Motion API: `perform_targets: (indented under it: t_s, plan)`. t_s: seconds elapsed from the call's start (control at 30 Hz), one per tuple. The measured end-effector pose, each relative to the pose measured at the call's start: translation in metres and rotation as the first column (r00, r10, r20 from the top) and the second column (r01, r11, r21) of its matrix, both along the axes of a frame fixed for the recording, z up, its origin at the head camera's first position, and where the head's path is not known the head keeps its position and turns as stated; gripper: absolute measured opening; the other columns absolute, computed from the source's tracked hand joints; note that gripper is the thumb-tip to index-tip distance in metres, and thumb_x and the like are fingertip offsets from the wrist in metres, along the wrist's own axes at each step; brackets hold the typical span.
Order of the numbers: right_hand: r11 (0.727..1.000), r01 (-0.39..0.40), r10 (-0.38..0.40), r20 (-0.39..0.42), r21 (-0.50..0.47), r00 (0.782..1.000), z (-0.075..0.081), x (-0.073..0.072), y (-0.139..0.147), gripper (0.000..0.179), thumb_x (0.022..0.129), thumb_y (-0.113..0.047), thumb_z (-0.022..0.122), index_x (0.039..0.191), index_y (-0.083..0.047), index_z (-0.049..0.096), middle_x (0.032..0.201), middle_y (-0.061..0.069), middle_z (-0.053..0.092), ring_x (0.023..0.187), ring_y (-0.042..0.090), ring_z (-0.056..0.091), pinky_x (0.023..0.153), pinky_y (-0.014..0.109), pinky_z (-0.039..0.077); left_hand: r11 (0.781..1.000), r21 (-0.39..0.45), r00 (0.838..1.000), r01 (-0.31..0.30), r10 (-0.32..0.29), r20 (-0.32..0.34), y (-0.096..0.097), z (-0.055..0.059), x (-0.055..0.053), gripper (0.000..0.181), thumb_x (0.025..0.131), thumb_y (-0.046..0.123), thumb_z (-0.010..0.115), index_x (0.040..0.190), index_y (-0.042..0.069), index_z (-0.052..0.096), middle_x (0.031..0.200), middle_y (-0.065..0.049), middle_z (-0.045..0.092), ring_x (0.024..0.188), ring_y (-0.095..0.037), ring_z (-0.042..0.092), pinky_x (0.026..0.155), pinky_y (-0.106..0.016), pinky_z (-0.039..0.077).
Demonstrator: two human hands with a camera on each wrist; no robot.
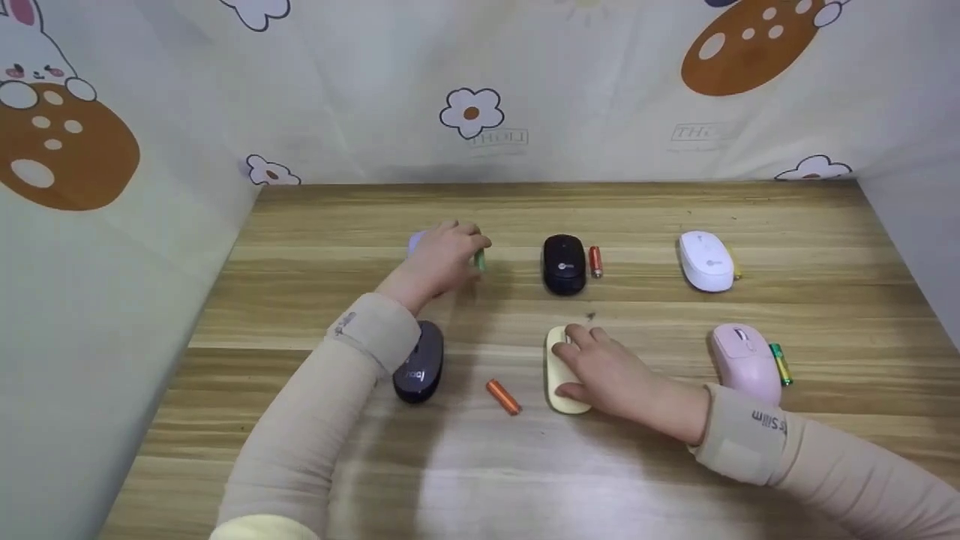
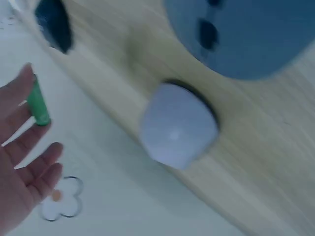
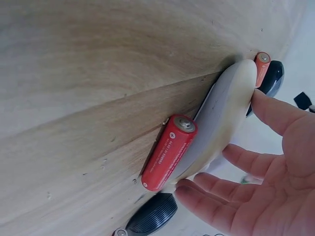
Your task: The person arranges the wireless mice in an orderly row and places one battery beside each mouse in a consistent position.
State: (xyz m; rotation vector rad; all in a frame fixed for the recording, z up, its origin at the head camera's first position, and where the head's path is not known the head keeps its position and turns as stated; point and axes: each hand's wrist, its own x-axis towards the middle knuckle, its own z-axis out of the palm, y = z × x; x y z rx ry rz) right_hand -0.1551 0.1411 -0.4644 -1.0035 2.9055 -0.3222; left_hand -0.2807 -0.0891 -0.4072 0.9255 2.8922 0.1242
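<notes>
My left hand (image 1: 442,259) pinches a green battery (image 2: 37,101) between thumb and index finger, the other fingers loosely bent. Under that hand is a lilac computer mouse (image 2: 177,128), mostly hidden in the head view. My right hand (image 1: 611,371) spans a pale yellow mouse (image 1: 559,367) on the table, thumb near one end and fingertips towards the other. Beside this mouse lies a red battery (image 3: 170,152), which the hand covers in the head view. An orange battery (image 1: 502,397) lies left of the yellow mouse, and a dark grey mouse (image 1: 420,364) sits below my left wrist.
At the back, a black mouse (image 1: 564,264) has a red-orange battery (image 1: 595,262) beside it. A white mouse (image 1: 706,261) partly hides a yellow battery (image 1: 737,265). Front right, a pink mouse (image 1: 742,356) stands next to a green-yellow battery (image 1: 781,364). A patterned cloth (image 1: 375,90) hangs behind.
</notes>
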Motion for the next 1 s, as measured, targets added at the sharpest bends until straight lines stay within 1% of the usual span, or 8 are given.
perform_targets:
  t_s: [0.1,0.2,0.4,0.5,0.67,0.77,0.9,1.0]
  plan:
    - [1.000,0.000,-0.001,0.011,0.006,1.000,0.001,0.000,-0.001,0.049,0.075,-0.033,0.073,0.108,0.000,0.059,0.108,0.020,0.051,0.084,0.034,0.051,0.068,0.044,0.049,1.000,-0.012,1.000,-0.007,0.008,0.019,-0.002,-0.012,-0.016,0.040,0.083,0.020,0.066,0.120,0.008,0.060,0.121,-0.011,0.057,0.106,-0.033,0.050,0.093,-0.044,0.040]
    - [1.000,0.003,-0.004,0.027,0.008,1.000,0.002,0.000,-0.001,0.050,0.074,-0.033,0.073,0.108,0.000,0.058,0.108,0.020,0.051,0.084,0.034,0.051,0.068,0.044,0.050,0.998,-0.057,1.000,-0.009,0.011,0.028,-0.002,-0.024,-0.026,0.040,0.083,0.022,0.066,0.120,0.008,0.060,0.122,-0.011,0.057,0.107,-0.032,0.049,0.093,-0.044,0.040]
    - [1.000,0.020,-0.021,0.057,0.013,0.998,0.004,-0.001,-0.003,0.050,0.074,-0.032,0.073,0.109,0.000,0.058,0.109,0.021,0.051,0.084,0.034,0.050,0.067,0.044,0.050,0.985,-0.166,0.996,-0.051,0.064,0.070,-0.006,-0.039,-0.033,0.041,0.078,0.021,0.071,0.116,0.008,0.061,0.118,-0.011,0.057,0.108,-0.031,0.047,0.096,-0.045,0.036]
    - [1.000,0.025,-0.025,0.059,0.011,0.998,0.005,-0.001,-0.004,0.050,0.074,-0.033,0.073,0.108,0.000,0.058,0.109,0.021,0.051,0.084,0.034,0.050,0.067,0.044,0.050,0.975,-0.210,0.994,-0.070,0.086,0.069,-0.006,-0.042,-0.035,0.039,0.077,0.019,0.071,0.113,0.008,0.062,0.117,-0.010,0.058,0.109,-0.031,0.047,0.098,-0.046,0.034]
    - [0.999,0.031,-0.033,0.078,0.018,0.996,0.005,-0.002,-0.004,0.050,0.074,-0.033,0.073,0.109,-0.001,0.058,0.111,0.021,0.051,0.087,0.036,0.051,0.069,0.046,0.050,0.958,-0.281,0.994,-0.056,0.078,0.070,-0.005,-0.042,-0.036,0.040,0.078,0.025,0.072,0.112,0.009,0.061,0.121,-0.009,0.058,0.115,-0.031,0.046,0.105,-0.046,0.027]
    - [0.999,0.034,-0.037,0.081,0.033,0.996,0.005,-0.002,-0.004,0.051,0.074,-0.034,0.073,0.109,-0.001,0.057,0.112,0.021,0.051,0.088,0.036,0.051,0.070,0.046,0.049,0.955,-0.294,0.993,-0.052,0.080,0.083,-0.006,-0.041,-0.037,0.045,0.078,0.028,0.071,0.116,0.009,0.059,0.123,-0.009,0.056,0.118,-0.031,0.044,0.107,-0.047,0.025]
    - [0.998,0.038,-0.041,0.080,0.043,0.996,0.005,-0.002,-0.005,0.051,0.074,-0.034,0.073,0.110,-0.001,0.057,0.111,0.021,0.051,0.087,0.036,0.051,0.069,0.046,0.049,0.969,-0.238,0.990,-0.061,0.089,0.109,-0.010,-0.042,-0.036,0.055,0.078,0.028,0.072,0.125,0.008,0.052,0.125,-0.011,0.054,0.119,-0.033,0.043,0.108,-0.047,0.023]
    - [0.998,0.044,-0.048,0.087,0.044,0.995,0.005,-0.002,-0.005,0.052,0.074,-0.034,0.073,0.111,-0.001,0.057,0.111,0.020,0.051,0.087,0.036,0.051,0.068,0.046,0.050,0.983,-0.169,0.986,-0.077,0.100,0.135,-0.015,-0.040,-0.035,0.065,0.077,0.028,0.072,0.133,0.009,0.045,0.132,-0.012,0.049,0.121,-0.034,0.039,0.109,-0.048,0.020]
